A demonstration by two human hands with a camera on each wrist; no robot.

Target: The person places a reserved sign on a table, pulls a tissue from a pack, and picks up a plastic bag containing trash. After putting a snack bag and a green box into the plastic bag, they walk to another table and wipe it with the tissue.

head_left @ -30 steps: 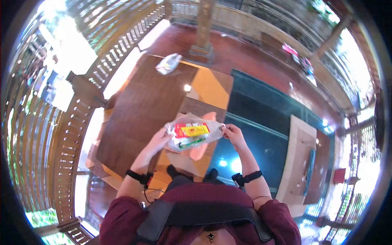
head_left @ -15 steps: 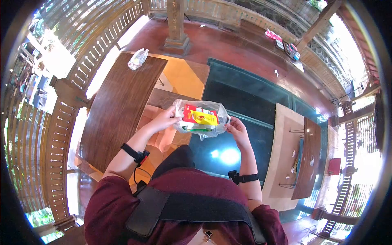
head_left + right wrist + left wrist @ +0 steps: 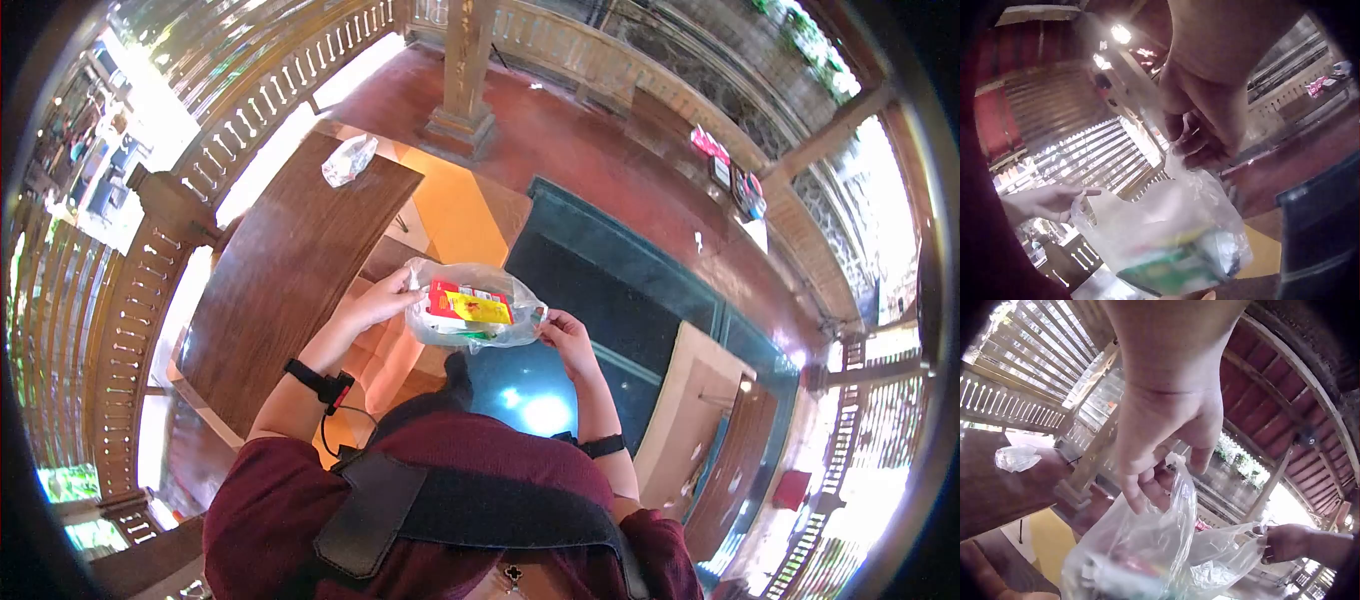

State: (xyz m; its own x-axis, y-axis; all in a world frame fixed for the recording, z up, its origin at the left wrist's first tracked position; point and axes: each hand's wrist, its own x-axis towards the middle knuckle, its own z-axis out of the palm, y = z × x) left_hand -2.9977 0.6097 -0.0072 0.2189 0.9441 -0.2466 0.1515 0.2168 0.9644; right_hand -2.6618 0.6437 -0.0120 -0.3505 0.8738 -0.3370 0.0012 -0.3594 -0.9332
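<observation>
A clear plastic bag (image 3: 425, 335) is stretched between the two hands in front of the body, its mouth facing up. Inside lies a red and yellow packet (image 3: 470, 303), with something green below it. My left hand (image 3: 385, 298) pinches the bag's left edge; in the left wrist view its thumb and fingers close on the gathered plastic. At the opposite side, my right hand (image 3: 566, 336) grips the other handle, and the right wrist view shows its curled fingers (image 3: 1200, 140) on the twisted plastic.
A brown wooden table (image 3: 290, 240) stands at the left, with another plastic bag (image 3: 349, 161) on its far end. To the right lies a dark glossy surface (image 3: 600, 270). A wooden pillar (image 3: 463, 80) rises ahead, and a red object (image 3: 792, 490) sits at the far right.
The bag first opened wider between the hands, then was drawn flatter and longer sideways. Both hands keep their hold. The head view has swung, shifting the table and floor in the picture.
</observation>
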